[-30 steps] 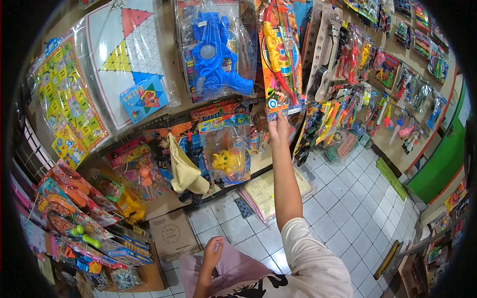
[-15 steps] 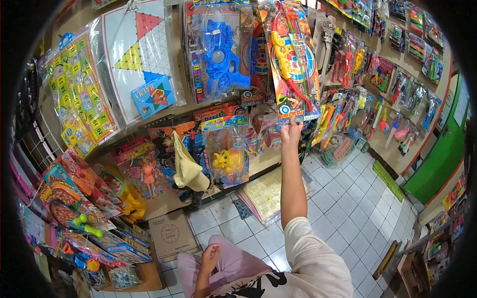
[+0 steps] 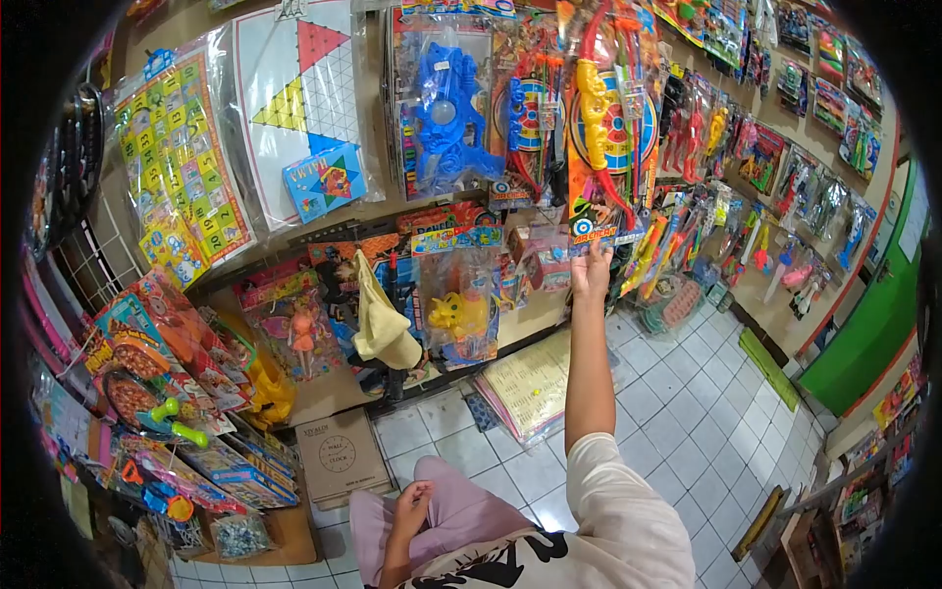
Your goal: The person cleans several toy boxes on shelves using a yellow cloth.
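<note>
Our raised right hand [image 3: 592, 271] clamps the bottom edge of the orange-carded, clear-plastic bow-and-arrow pack [image 3: 606, 118], up against the toy wall [image 3: 167, 44] near a blue plastic toy gun [image 3: 446, 108]. Our left hand [image 3: 412, 499] lies slack and empty on our pink trouser leg [image 3: 469, 512].

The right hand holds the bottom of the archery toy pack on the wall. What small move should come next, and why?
Probably tilt the lower edge of the archery toy pack gently outward. The right hand pinches only that edge, the pack overlaps the target pack behind it, and its top runs out of the picture, so any hook is unseen.
</note>
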`<state>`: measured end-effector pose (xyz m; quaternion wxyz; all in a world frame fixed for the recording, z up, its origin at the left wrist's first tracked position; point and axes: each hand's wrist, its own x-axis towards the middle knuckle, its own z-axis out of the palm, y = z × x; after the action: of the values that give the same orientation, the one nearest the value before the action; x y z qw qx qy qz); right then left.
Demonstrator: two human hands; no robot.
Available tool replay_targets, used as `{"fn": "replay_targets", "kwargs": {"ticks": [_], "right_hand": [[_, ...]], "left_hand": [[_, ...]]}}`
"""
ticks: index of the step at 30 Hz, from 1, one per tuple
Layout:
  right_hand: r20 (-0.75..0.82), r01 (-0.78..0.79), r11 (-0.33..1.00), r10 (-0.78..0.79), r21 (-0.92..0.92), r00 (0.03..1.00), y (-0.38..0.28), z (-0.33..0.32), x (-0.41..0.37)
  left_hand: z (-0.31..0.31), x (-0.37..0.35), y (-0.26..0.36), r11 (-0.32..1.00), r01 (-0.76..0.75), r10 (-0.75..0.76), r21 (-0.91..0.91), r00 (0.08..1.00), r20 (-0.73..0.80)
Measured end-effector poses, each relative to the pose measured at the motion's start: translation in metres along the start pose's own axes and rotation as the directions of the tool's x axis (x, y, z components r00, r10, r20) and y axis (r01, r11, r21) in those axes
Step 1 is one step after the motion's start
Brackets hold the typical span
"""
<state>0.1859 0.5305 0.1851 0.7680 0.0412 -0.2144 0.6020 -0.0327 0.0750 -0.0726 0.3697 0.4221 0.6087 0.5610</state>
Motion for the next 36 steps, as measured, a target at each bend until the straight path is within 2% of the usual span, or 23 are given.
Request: {"fn": "replay_targets", "kwargs": {"ticks": [3,4,6,8,10,11,12,13,14,15,17,18,20,23,24,26,27,28,30,31,32,35,36], "right_hand": [[0.115,-0.091,0.992,0.101,-0.093,0.988,-0.029,-0.012,-0.059],[0.152,-0.118,0.979,0.143,-0.164,0.978,-0.038,-0.029,-0.082],[0.121,-0.236,0.956,0.259,-0.174,0.958,-0.063,-0.035,-0.145],[0.17,-0.251,0.919,0.312,-0.305,0.935,-0.081,-0.071,-0.188],[0.082,-0.372,0.848,0.431,-0.376,0.899,-0.103,-0.084,-0.232],[0.028,-0.441,0.801,0.493,-0.404,0.87,-0.113,-0.087,-0.251],[-0.001,-0.52,0.741,0.574,-0.424,0.819,-0.12,-0.084,-0.266],[0.005,-0.571,0.694,0.637,-0.439,0.771,-0.124,-0.092,-0.275],[0.011,-0.624,0.637,0.704,-0.453,0.71,-0.126,-0.102,-0.282],[0.021,-0.674,0.574,0.769,-0.465,0.639,-0.125,-0.11,-0.289],[-0.06,-0.692,0.486,0.795,-0.534,0.604,-0.116,-0.115,-0.294],[-0.107,-0.717,0.431,0.814,-0.547,0.571,-0.113,-0.112,-0.297],[-0.189,-0.755,0.312,0.848,-0.576,0.495,-0.105,-0.116,-0.301],[-0.254,-0.811,0.121,0.914,-0.572,0.315,-0.09,-0.133,-0.31],[-0.277,-0.77,0.072,0.909,-0.634,0.313,-0.086,-0.135,-0.314],[-0.359,-0.689,-0.05,0.879,-0.723,0.314,-0.076,-0.14,-0.322],[-0.401,-0.644,-0.113,0.858,-0.757,0.321,-0.073,-0.14,-0.327],[-0.454,-0.613,-0.177,0.827,-0.77,0.332,-0.07,-0.14,-0.332],[-0.438,-0.529,-0.251,0.86,-0.811,0.263,-0.064,-0.147,-0.336],[-0.431,-0.482,-0.284,0.874,-0.828,0.225,-0.062,-0.153,-0.336],[-0.387,-0.477,-0.26,0.902,-0.84,0.19,-0.061,-0.159,-0.336],[-0.512,-0.056,-0.509,0.857,-0.859,0.066,-0.051,-0.128,-0.309],[-0.457,0.11,-0.47,0.881,-0.876,0.122,-0.041,-0.136,-0.299]], "left_hand": [[-0.008,0.003,0.017,0.991,0.068,-0.073,-0.118,0.997,-0.039],[-0.01,0.007,0.022,0.969,-0.02,-0.006,-0.248,0.995,-0.104],[-0.026,0.013,0.058,0.983,-0.022,-0.012,-0.185,0.984,-0.179],[-0.045,0.015,0.106,0.968,-0.234,0.204,-0.095,0.947,-0.247],[-0.065,0.015,0.138,0.913,-0.277,0.153,-0.299,0.912,-0.38],[-0.084,0.016,0.136,0.871,-0.293,0.132,-0.395,0.913,-0.387],[-0.108,0.012,0.114,0.741,-0.308,0.059,-0.597,0.915,-0.399],[-0.111,0.005,0.132,0.66,-0.333,0.004,-0.674,0.898,-0.44],[-0.133,-0.01,0.114,0.432,-0.281,0.336,-0.857,0.932,-0.136],[-0.146,-0.026,0.09,0.404,-0.298,0.331,-0.865,0.929,-0.166],[-0.16,-0.049,0.057,0.343,-0.351,0.345,-0.871,0.91,-0.231],[-0.159,-0.063,0.066,0.361,-0.364,0.208,-0.859,0.929,-0.306],[-0.146,-0.087,0.094,0.393,-0.373,-0.065,-0.84,0.901,-0.43],[-0.176,-0.14,0.02,0.445,-0.215,-0.243,-0.869,0.905,-0.348],[-0.177,-0.157,0.018,0.561,-0.146,-0.354,-0.815,0.848,-0.395],[-0.176,-0.17,0.009,0.749,-0.012,-0.4,-0.662,0.789,-0.466],[-0.174,-0.173,0.011,0.817,0.072,-0.416,-0.572,0.759,-0.5],[-0.177,-0.175,0.006,0.831,0.233,-0.493,-0.505,0.73,-0.474],[-0.172,-0.177,-0.014,0.923,0.298,-0.383,-0.242,0.681,-0.624],[-0.169,-0.179,-0.019,0.936,0.338,-0.313,-0.103,0.66,-0.682],[-0.172,-0.179,-0.023,0.922,0.384,-0.328,-0.057,0.694,-0.64],[-0.16,-0.172,0.014,0.845,0.525,-0.318,0.101,0.645,-0.695],[-0.172,-0.175,-0.007,0.799,0.587,-0.366,0.132,0.648,-0.668]]}}
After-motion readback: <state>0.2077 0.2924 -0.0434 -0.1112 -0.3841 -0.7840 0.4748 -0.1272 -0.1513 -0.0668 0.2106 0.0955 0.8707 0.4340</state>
